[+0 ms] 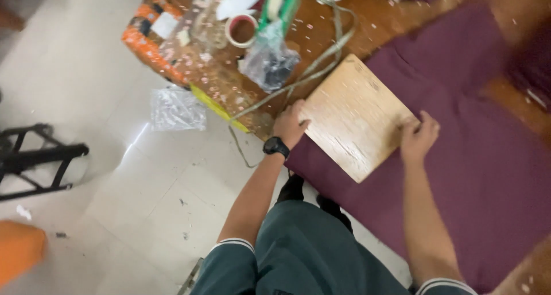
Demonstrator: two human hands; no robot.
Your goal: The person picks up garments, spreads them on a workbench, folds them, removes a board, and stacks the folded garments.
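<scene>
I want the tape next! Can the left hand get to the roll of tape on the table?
Probably yes. The left hand rests on the wooden board's edge, and only a crumpled plastic bag and a strap lie between it and the tape roll.

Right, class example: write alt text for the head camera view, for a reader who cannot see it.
Seen from above, a person's left hand and right hand press on opposite edges of a light wooden board lying on maroon cloth over a paint-speckled worktable. A black wristwatch is on the left wrist.
</scene>
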